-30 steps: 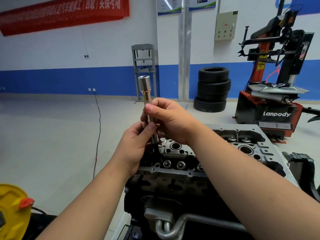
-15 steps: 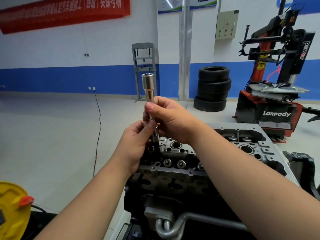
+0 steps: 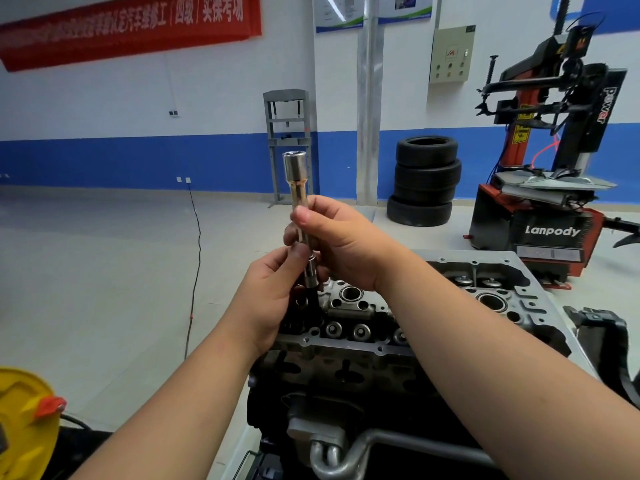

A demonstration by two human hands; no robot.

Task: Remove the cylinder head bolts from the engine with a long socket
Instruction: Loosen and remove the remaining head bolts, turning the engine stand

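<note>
A long chrome socket (image 3: 296, 178) stands nearly upright above the left end of the cylinder head (image 3: 360, 306), its wide open end on top. My right hand (image 3: 339, 244) grips its shaft from the right. Just below, my left hand (image 3: 273, 292) pinches the socket's lower end with thumb and fingers. A dark bolt shank (image 3: 313, 303) hangs from the socket's bottom, down toward a hole in the head; its lower end is hidden. The engine (image 3: 346, 372) stands in front of me.
A grey cover plate (image 3: 540, 306) lies on the engine's right. A tyre changer (image 3: 550, 202) and stacked tyres (image 3: 424, 181) stand behind. A yellow container (image 3: 24, 420) is at lower left, metal pipes (image 3: 346, 452) at the engine's front, a black cable (image 3: 197, 244) on the floor.
Both hands have lifted the socket a little upward, so more of the dark shank below it shows above the cylinder head.
</note>
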